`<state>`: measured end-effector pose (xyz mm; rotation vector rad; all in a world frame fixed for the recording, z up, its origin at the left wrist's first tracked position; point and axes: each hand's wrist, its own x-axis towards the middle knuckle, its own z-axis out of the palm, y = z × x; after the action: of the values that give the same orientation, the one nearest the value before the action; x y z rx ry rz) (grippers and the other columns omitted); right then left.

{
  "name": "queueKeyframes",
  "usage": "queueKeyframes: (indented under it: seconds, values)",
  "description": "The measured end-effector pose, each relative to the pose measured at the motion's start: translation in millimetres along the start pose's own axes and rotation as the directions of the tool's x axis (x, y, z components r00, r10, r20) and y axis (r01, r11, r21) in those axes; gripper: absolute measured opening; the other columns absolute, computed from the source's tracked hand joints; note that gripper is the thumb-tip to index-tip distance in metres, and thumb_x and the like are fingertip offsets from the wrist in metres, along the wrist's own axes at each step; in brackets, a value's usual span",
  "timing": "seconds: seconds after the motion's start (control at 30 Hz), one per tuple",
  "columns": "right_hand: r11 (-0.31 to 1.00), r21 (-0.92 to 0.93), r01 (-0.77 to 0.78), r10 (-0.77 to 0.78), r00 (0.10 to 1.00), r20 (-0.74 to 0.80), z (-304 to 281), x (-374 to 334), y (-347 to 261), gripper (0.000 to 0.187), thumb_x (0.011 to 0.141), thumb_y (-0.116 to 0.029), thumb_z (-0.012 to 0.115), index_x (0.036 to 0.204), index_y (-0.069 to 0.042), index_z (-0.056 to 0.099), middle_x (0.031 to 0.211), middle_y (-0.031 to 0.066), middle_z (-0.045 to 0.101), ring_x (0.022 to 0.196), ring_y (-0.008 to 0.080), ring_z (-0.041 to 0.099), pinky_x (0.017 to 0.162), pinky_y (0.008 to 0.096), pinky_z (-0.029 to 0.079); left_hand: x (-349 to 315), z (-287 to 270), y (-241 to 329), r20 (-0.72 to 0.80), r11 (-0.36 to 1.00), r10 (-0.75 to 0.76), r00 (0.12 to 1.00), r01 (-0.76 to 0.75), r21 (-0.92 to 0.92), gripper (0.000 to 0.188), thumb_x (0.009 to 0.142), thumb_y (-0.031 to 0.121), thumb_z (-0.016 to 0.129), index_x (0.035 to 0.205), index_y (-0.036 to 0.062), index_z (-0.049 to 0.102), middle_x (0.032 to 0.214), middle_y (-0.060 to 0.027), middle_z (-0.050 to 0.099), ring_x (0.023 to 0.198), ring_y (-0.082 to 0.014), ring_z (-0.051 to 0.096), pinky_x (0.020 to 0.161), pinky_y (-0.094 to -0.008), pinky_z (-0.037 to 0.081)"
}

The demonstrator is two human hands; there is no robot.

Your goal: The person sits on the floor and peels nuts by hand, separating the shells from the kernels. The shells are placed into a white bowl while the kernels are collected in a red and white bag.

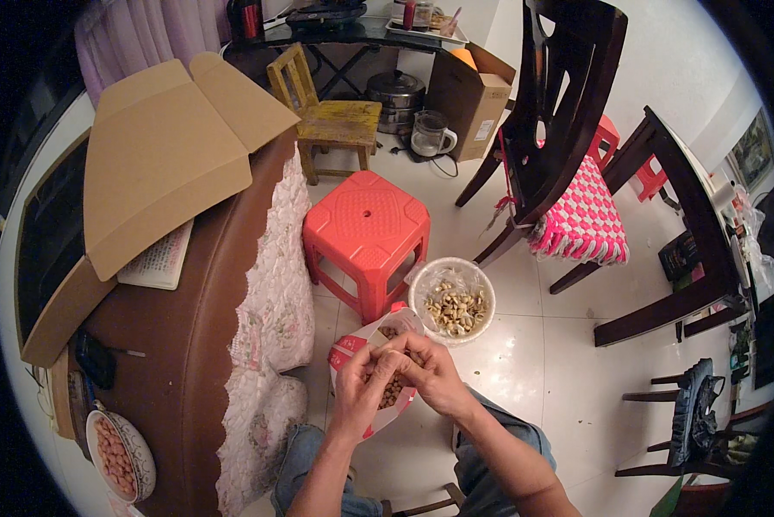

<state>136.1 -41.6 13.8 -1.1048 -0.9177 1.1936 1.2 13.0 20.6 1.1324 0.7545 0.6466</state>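
My left hand and my right hand meet at the fingertips, both closed in a pinch. What they hold between them is hidden by the fingers. Right below them, between my knees, stands an open red and white box or bag with small brown nuts in it. Just beyond my right hand is a round white bin with a clear plastic liner, holding pale broken shells. At the lower left a patterned white bowl is filled with pinkish-brown kernels.
A red plastic stool stands ahead of the box. On my left is a brown sofa with a quilted white cover and flattened cardboard. To the right stands a dark wooden chair with a pink-white cushion.
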Motion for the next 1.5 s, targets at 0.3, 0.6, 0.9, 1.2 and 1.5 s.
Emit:
queueKeyframes:
  seconds: [0.3, 0.6, 0.9, 1.2, 1.5]
  values:
    - [0.992, 0.108, -0.067, 0.077, 0.993, -0.093, 9, -2, -1, 0.018, 0.098, -0.018, 0.054, 0.1, -0.001, 0.059, 0.088, 0.0003, 0.061, 0.081, 0.0064, 0.056, 0.074, 0.0225, 0.047, 1, 7, 7, -0.017, 0.998, 0.051, 0.999, -0.05, 0.028, 0.026, 0.097, 0.032, 0.055, 0.1, 0.0062, 0.059, 0.066, 0.0083, 0.044, 0.055, 0.0006, 0.036, 0.048, -0.0182, 0.026]
    - [1.0, 0.0, 0.006, -0.006, 0.961, -0.277, 18, -1, 7, 0.025, 0.098, -0.02, 0.055, 0.107, 0.001, 0.065, 0.08, 0.0004, 0.063, 0.064, 0.0059, 0.057, 0.057, 0.0206, 0.049, 5, 12, -11, -0.099, 0.917, 0.28, 0.955, -0.235, 0.323, 0.032, 0.103, 0.029, 0.042, 0.095, 0.0005, 0.054, 0.067, -0.002, 0.051, 0.061, -0.012, 0.05, 0.054, -0.0312, 0.041]
    - [0.99, -0.136, 0.025, -0.072, 0.932, -0.356, 31, -8, 18, 0.024, 0.098, -0.018, 0.055, 0.108, -0.001, 0.067, 0.078, -0.0035, 0.059, 0.063, 0.0027, 0.051, 0.053, 0.0191, 0.043, 0, 22, -21, -0.253, 0.944, 0.258, 0.932, -0.187, 0.273, 0.035, 0.103, 0.028, 0.037, 0.089, 0.0002, 0.053, 0.064, -0.0082, 0.053, 0.057, -0.0162, 0.053, 0.053, -0.0345, 0.041]
    - [0.987, -0.157, 0.038, -0.093, 0.928, -0.362, 39, -9, 18, 0.023, 0.098, -0.016, 0.055, 0.109, 0.0, 0.067, 0.084, -0.0032, 0.059, 0.066, 0.002, 0.051, 0.055, 0.0185, 0.042, -1, 22, -22, -0.326, 0.959, 0.229, 0.917, -0.155, 0.238, 0.037, 0.103, 0.029, 0.036, 0.091, -0.0007, 0.055, 0.068, -0.0079, 0.055, 0.061, -0.0152, 0.054, 0.054, -0.0339, 0.042]
    - [0.979, -0.206, -0.002, -0.069, 0.939, -0.338, 41, -8, 15, 0.023, 0.097, -0.013, 0.055, 0.113, 0.0, 0.065, 0.082, -0.0024, 0.058, 0.065, 0.003, 0.049, 0.055, 0.019, 0.041, -3, 20, -20, -0.383, 0.997, 0.043, 0.923, -0.018, 0.069, 0.044, 0.104, 0.035, 0.036, 0.094, -0.001, 0.059, 0.074, -0.0041, 0.056, 0.066, -0.0121, 0.052, 0.058, -0.0307, 0.043]
